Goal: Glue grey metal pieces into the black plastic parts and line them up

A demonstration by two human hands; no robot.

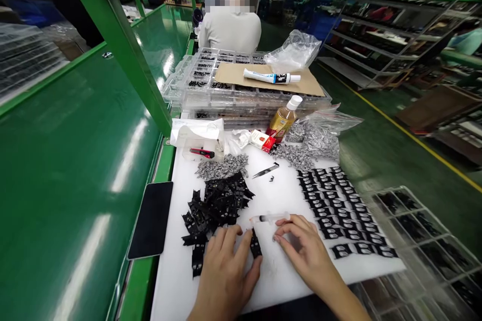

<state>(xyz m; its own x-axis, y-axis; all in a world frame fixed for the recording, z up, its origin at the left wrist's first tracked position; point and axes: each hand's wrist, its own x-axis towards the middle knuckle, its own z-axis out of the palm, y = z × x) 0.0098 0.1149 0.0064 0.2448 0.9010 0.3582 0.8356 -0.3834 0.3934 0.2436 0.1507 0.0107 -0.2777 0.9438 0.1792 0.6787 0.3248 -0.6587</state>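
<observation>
Grip, left hand: fingers spread low, thumb just beside a black strip; pinch on it cannot be told. Right hand: fingers curled narrow, tips near a syringe; hold unclear. Both forearms low, wrists over the white tabletop. Black strips heaped left of the hands, more laid in rows right. Farther: tweezers, silver pieces, bottle, clear trays.
</observation>
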